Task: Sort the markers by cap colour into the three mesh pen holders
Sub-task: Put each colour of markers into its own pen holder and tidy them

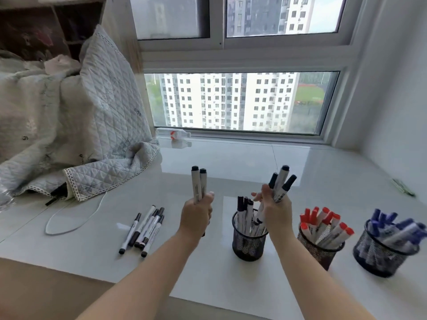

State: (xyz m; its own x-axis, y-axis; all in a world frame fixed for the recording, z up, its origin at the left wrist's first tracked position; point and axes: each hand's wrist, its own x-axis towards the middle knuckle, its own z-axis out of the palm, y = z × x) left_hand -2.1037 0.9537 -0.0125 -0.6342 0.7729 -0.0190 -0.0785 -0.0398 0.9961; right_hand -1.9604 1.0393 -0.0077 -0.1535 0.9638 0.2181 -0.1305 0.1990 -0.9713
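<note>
Fists raised, left hand [196, 213] gripping two black-capped markers [199, 183], right hand [276, 207] clutching several, lower barrels hidden.

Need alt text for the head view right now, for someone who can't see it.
Both hands hold black-capped markers upright: two in the left hand, several in the right hand above the black-marker holder. Red and blue holders stand rightward; loose black markers lie left.
</note>
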